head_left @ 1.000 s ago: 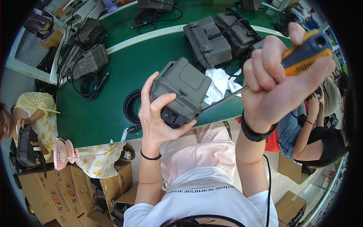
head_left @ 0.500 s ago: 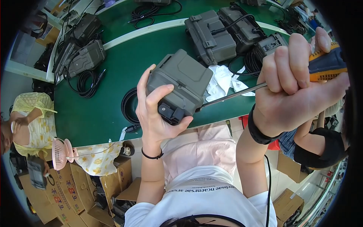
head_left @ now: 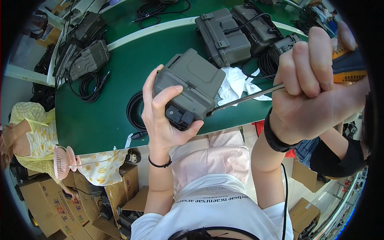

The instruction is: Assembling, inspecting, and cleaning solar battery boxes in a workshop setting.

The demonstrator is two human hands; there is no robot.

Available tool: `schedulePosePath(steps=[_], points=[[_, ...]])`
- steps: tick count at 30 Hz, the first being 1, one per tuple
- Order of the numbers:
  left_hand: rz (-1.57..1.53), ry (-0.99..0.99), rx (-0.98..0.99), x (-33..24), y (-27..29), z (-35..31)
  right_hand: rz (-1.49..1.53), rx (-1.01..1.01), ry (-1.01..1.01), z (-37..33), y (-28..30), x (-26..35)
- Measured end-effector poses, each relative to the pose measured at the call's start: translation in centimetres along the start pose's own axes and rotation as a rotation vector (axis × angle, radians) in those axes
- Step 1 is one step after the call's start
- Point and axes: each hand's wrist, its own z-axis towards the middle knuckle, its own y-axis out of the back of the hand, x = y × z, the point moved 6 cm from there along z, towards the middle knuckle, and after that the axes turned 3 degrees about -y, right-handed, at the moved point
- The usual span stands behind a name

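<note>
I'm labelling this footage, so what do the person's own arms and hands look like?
The left hand is ungloved, with a thin black band at the wrist; the right hand, also ungloved, has a broader black strap. Short white sleeves leave the forearms bare.

Left hand point(head_left: 161, 122) spread, cupped; right hand point(head_left: 310, 96) raised, curled tight

Dark lettering point(head_left: 219, 197) crosses the white T-shirt point(head_left: 216, 214); red characters point(head_left: 62, 210) mark a cardboard box point(head_left: 42, 214).

Coil point(head_left: 131, 111) L, cloth point(head_left: 233, 85) R of box point(head_left: 194, 78)
</note>
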Motion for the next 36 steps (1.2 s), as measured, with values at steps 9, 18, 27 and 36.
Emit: schedulePosePath(steps=[9,18,27,36], points=[[-0.036,0.045,-0.011,0.7,-0.2,0.8,-0.027,0.102,-0.057,1.1,-0.9,-0.9],[-0.057,0.055,-0.016,1.2,-0.2,1.4,-0.083,0.164,-0.147,2.4,-0.8,-1.5],[-0.055,0.076,0.013,1.2,0.0,1.4,0.096,0.054,-0.182,3.5,-0.5,-3.2],[-0.072,0.133,-0.008,1.4,0.1,1.7,0.013,0.211,-0.242,4.9,-0.9,-3.4]])
